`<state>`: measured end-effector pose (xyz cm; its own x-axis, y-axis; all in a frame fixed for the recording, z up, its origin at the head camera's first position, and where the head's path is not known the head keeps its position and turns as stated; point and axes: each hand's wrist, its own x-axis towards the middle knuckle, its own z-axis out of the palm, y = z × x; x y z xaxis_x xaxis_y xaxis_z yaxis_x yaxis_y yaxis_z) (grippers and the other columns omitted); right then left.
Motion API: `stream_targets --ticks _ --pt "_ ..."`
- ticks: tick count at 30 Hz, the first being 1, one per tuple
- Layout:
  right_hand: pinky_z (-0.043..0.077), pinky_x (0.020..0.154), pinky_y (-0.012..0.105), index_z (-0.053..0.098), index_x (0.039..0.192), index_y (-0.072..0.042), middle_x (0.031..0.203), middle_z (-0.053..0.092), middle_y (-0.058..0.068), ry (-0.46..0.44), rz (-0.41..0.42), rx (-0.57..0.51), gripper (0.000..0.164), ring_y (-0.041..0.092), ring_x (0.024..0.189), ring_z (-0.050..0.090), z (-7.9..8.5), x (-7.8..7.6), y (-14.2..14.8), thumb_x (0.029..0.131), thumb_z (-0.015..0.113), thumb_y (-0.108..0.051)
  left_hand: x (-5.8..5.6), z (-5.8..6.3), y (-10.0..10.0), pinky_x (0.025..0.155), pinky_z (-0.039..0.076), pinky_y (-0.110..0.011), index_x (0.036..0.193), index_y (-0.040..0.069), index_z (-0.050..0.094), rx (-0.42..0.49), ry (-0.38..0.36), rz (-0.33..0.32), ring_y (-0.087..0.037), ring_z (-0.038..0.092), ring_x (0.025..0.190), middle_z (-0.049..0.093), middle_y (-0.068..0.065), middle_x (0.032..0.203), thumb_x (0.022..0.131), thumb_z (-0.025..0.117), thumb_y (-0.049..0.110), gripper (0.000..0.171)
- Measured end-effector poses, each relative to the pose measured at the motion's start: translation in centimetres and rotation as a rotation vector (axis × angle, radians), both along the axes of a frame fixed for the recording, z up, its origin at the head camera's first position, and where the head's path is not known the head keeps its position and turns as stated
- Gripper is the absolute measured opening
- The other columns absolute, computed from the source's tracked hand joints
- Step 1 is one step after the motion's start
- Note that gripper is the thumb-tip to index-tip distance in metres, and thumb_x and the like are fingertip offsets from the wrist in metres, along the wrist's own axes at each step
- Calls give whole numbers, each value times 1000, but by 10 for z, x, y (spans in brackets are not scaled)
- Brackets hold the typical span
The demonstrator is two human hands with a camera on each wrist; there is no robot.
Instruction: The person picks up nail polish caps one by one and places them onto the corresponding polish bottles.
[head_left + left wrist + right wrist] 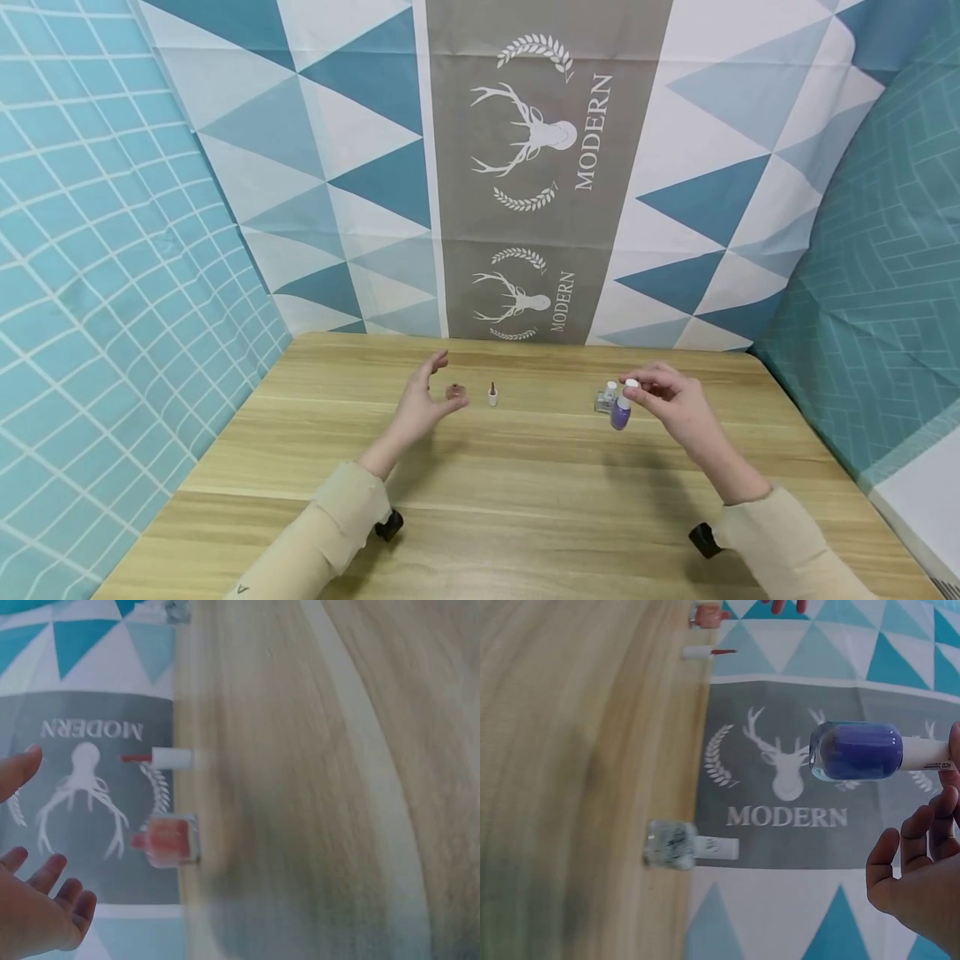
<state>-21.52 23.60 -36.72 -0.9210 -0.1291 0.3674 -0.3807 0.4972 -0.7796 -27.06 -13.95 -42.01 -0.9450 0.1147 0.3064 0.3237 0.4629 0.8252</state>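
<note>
My right hand [678,404] pinches the white cap of a purple nail polish bottle [620,415], whose body hangs tilted over the table. In the right wrist view that purple bottle [859,752] has its cap on. Beside it stands a clear, glittery nail polish bottle [670,845] with a white cap. My left hand [417,407] holds nothing, its thumb and fingers spread apart close by an uncapped pink nail polish bottle [169,840]. To the right of the pink bottle, a white nail polish cap [172,758] stands on the table, its reddish brush pointing up.
The wooden table [510,508] ends at the back against a patterned cloth [517,292] with deer prints. A blue gridded cloth [135,250] hangs on the left, a teal one [892,275] on the right. A black band [390,526] shows under the left sleeve.
</note>
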Motion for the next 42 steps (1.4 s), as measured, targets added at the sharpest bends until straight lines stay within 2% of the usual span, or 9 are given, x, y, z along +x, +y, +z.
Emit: stream_targets --ticks 6,11,17,22,23,29,31,42 --pt "45 61 19 71 103 -4 88 59 -8 2 -56 -44 27 9 74 50 -18 -8 3 86 70 -25 -14 -10 -4 107 26 -56 145 10 31 10 -64 -26 -39 34 131 43 -19 141 73 81 15 88" --pt "43 59 19 70 101 1 84 57 -9 8 -77 -95 27 7 72 47 -33 -15 5 85 71 -21 -25 -22 -7 104 30 -59 144 9 33 17 -89 -39 -44 34 129 42 -24 139 75 79 12 83" --pt "44 61 18 71 103 -5 88 57 -5 -14 -130 -74 28 7 75 47 -49 -22 9 86 70 -27 -33 -34 -8 102 35 -56 141 8 38 43 -149 -47 -44 36 127 44 -24 137 76 78 8 77" --pt "45 66 16 70 106 -5 95 60 -3 -27 -149 -65 30 6 80 50 -59 -27 14 87 68 -29 -37 -39 -9 101 37 -53 142 7 36 78 -204 -51 -41 38 124 45 -24 136 75 78 7 79" --pt "45 66 15 70 107 -6 95 60 -3 -31 -149 -65 31 5 80 50 -60 -28 15 87 67 -29 -34 -36 -8 101 36 -53 142 6 35 83 -220 -53 -41 38 124 44 -25 136 76 77 7 79" --pt "45 65 17 69 110 -6 96 60 1 -65 -163 -44 35 6 80 49 -68 -32 19 88 66 -33 -35 -39 -9 105 34 -50 142 4 36 91 -282 -49 -38 41 123 46 -23 135 76 77 7 77" --pt "45 64 17 70 110 -7 96 60 1 -77 -171 -30 36 7 80 49 -70 -33 20 88 66 -34 -38 -45 -10 104 35 -48 141 5 38 82 -285 -40 -36 44 121 49 -21 133 76 77 8 75" --pt "44 65 18 70 109 -8 92 59 1 -107 -189 -26 33 7 79 49 -83 -41 29 87 67 -32 -43 -45 -8 100 41 -43 132 0 49 91 -334 -12 -31 51 116 55 -19 128 78 75 4 60"
